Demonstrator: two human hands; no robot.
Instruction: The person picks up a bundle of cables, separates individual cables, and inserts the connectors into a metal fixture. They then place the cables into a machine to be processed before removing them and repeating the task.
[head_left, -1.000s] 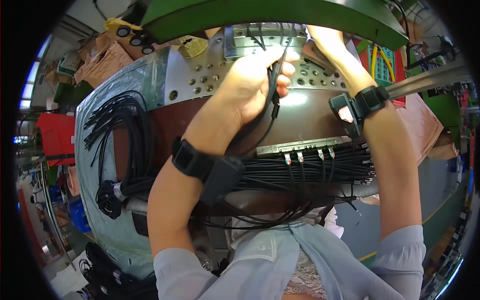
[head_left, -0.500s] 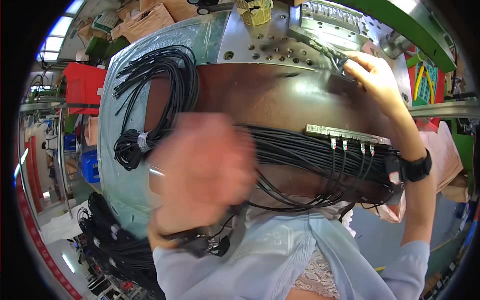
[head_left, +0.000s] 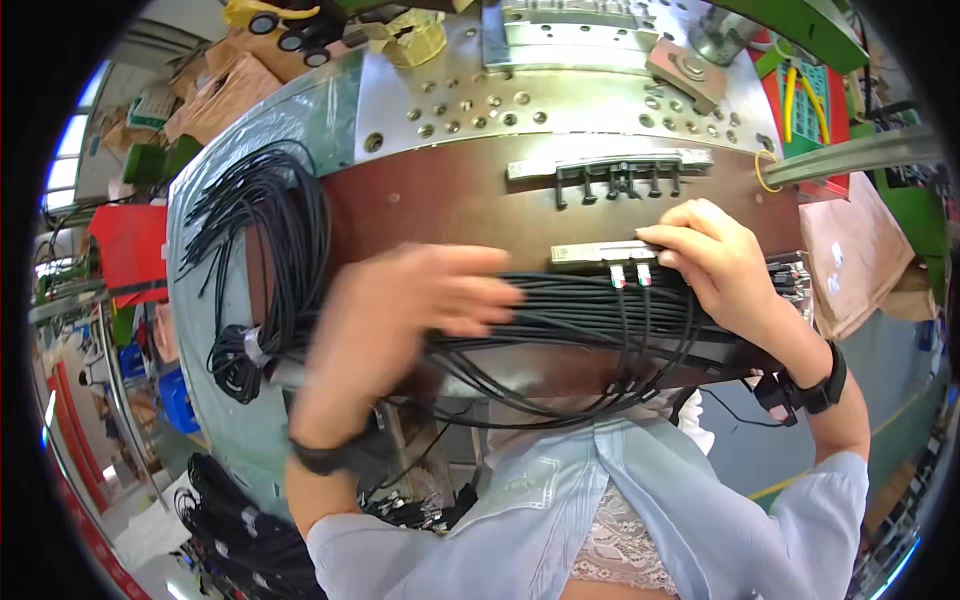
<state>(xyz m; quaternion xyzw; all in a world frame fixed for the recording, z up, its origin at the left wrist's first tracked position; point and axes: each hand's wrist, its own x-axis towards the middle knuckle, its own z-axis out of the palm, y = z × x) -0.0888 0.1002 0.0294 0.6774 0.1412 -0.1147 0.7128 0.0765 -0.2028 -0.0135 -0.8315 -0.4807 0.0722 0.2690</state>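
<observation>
My right hand [head_left: 708,255] pinches the right part of a slim metal bar [head_left: 580,254] with thumb and fingers. White-tipped connectors on black cables hang from the bar's near edge; my fingers hide its right end. Beneath it a thick bundle of black cables [head_left: 570,305] runs across the brown board, several looping toward me. My left hand [head_left: 400,300], smeared by motion, hovers over the bundle's left part with fingers stretched out and nothing seen in them. Behind the bar, a second metal bar [head_left: 530,170] lies with a black toothed plastic piece [head_left: 620,180] on it.
At the back stands a drilled steel plate [head_left: 440,100] with a metal block [head_left: 688,72] and a yellow taped tub [head_left: 415,42]. Coiled black cables [head_left: 300,230] lie at left, near a red bin [head_left: 130,250]. Yellow-handled pliers [head_left: 790,105] are at back right.
My right hand has come from the steel plate back to the near metal bar. A bar with a black plastic piece now lies behind it. My left hand has flattened out, and the view has shifted.
</observation>
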